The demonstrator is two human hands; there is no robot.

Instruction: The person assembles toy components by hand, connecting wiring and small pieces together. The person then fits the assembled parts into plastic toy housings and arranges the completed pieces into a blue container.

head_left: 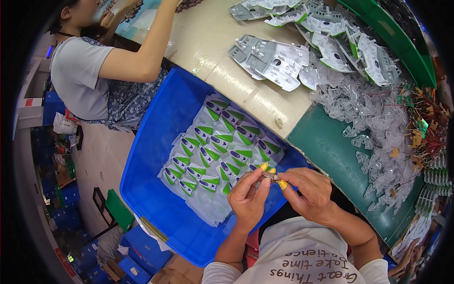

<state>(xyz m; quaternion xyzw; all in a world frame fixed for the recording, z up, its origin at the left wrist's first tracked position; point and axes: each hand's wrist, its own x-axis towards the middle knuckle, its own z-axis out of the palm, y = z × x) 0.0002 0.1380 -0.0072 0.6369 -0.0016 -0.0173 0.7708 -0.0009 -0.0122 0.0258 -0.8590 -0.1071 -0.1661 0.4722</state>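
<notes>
Just over the near edge of a blue bin [156, 222], both my hands are brought together with yellow covers on some fingertips. A small brownish-grey piece [271, 175] is pinched between them; it is too small for me to tell its kind. My left hand [248, 199] grips it between thumb and fingers. From the other side, my right hand [309, 191] closes its thumb and fingers at the same piece. Below them in the bin lie several rows of white, green and purple plastic parts [210, 156] on a whitish sheet.
White-and-grey plastic shells [274, 59] lie on the beige table [208, 57]. Clear plastic pieces [378, 137] spread over a green mat [309, 135], beside red-wired small parts [430, 125]. A green tray [397, 33] stands far right. At far left a co-worker [94, 75] works; another person's hands [409, 258] show lower right.
</notes>
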